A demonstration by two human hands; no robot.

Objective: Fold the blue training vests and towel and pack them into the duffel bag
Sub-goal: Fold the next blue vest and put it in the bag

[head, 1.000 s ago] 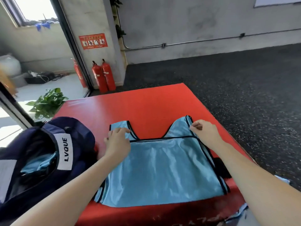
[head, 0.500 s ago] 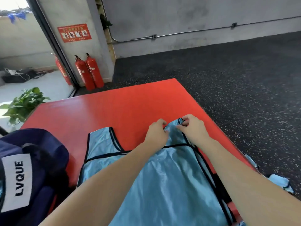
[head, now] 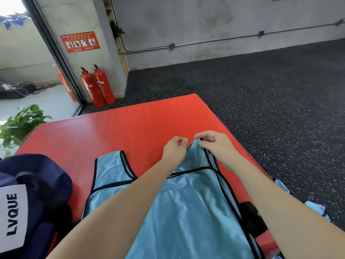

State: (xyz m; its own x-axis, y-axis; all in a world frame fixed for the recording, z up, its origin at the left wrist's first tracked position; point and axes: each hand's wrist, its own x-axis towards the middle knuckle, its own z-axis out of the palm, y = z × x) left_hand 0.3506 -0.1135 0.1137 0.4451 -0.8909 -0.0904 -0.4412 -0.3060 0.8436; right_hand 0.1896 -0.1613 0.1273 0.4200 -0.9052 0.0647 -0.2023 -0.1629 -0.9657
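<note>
Head view, sole entry:

Vest (head: pixel 186 208): light blue mesh, black trim, laid flat on the red mat (head: pixel 119 135), neck end away from the person. Left strap (head: pixel 113 165) lies flat and free. Right strap (head: pixel 197 152) is drawn up to a peak between both hands.

Left hand (head: pixel 174 148): reached across to the right strap, fingers curled, pinching the strap's inner edge at the top.

Right hand (head: pixel 212 144): fingers curled, pinching the same strap tip from the outer side. Hands almost touching.

Bag (head: pixel 35 193): navy duffel with a white LVQUE label, on the mat just left of the vest, near its lower left edge; whether they touch cannot be told. Opening not shown here.

More blue cloth (head: pixel 315 208): off the mat's right edge, on the floor; vest or towel cannot be told.

Black item (head: pixel 252 219): beside the vest's right hem, identity unclear.

Step in hand, as judged: squaring up the right shoulder before the first fold; nothing of this vest is folded yet.

Next move calls for: both pinches kept, the strap carried over onto the body with edges matched, the slippery mesh held taut so it does not bunch
</note>
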